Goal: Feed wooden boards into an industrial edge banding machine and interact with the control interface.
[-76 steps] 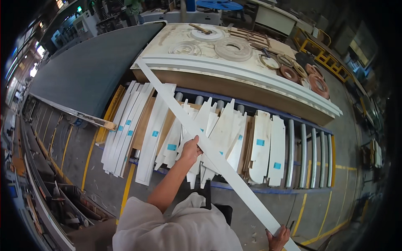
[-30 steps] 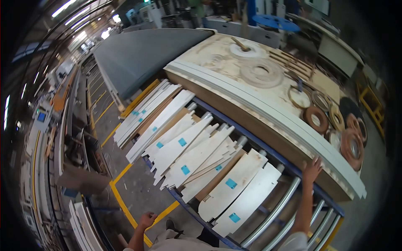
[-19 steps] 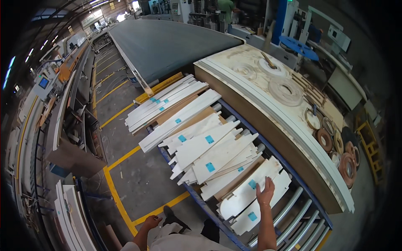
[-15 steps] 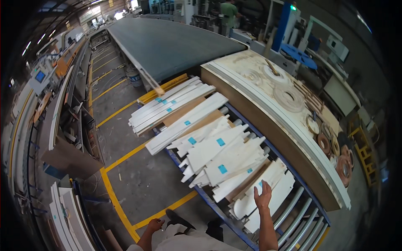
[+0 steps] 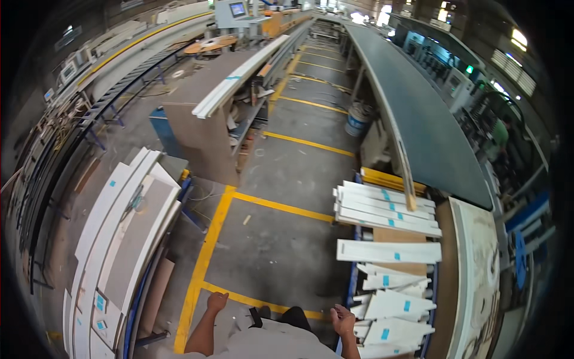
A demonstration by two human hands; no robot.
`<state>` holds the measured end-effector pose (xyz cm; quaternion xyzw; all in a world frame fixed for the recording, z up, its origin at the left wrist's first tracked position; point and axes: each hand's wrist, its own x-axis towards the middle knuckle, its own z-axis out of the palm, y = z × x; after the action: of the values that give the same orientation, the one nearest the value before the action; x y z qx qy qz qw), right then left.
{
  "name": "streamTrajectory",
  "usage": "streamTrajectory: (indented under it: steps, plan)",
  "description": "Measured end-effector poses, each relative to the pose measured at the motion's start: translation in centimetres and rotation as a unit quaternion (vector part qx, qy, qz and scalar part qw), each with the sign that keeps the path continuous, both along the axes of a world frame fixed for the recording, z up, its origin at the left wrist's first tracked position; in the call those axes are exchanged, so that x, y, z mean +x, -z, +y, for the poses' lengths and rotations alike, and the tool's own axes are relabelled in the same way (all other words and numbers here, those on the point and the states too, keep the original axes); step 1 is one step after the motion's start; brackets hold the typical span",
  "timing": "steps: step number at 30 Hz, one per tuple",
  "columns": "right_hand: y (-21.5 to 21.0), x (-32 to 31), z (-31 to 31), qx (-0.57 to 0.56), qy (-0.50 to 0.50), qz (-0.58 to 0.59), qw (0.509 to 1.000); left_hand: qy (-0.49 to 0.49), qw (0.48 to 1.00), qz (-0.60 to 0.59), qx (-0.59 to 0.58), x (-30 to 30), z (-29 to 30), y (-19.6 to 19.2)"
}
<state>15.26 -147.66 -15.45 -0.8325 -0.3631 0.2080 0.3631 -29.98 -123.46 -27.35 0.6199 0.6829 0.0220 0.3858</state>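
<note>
My left hand (image 5: 217, 300) hangs over the floor at my left side, its fingers loosely bent and nothing visible in it. To the right, my right hand (image 5: 342, 321) is open and empty, fingers slightly curled, beside the left edge of the roller conveyor. Nearest it lies a pile of white boards (image 5: 382, 332) with small blue tape pieces. Farther along the conveyor are a single wide white board (image 5: 388, 251) and a group of narrow white strips (image 5: 382, 206), also marked with blue tape.
A rack of long white boards (image 5: 113, 221) stands at the left. Ahead, a brown workbench (image 5: 200, 137) carries white profiles. A long dark belt table (image 5: 412, 107) runs away at the right, with a bucket (image 5: 357, 118) under its edge. Yellow lines (image 5: 281, 205) mark the floor.
My view has swung left, so the conveyor now sits at the right. My right hand has come away from over the white boards to beside the conveyor, holding nothing.
</note>
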Motion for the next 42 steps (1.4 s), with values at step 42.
streamTrajectory:
  steps: [42]
  plan:
    - [1.8, 47.4, 100.5, -0.178, -0.078, -0.088, 0.977, -0.041, 0.833, -0.043, 0.550, 49.9, 116.7, -26.6]
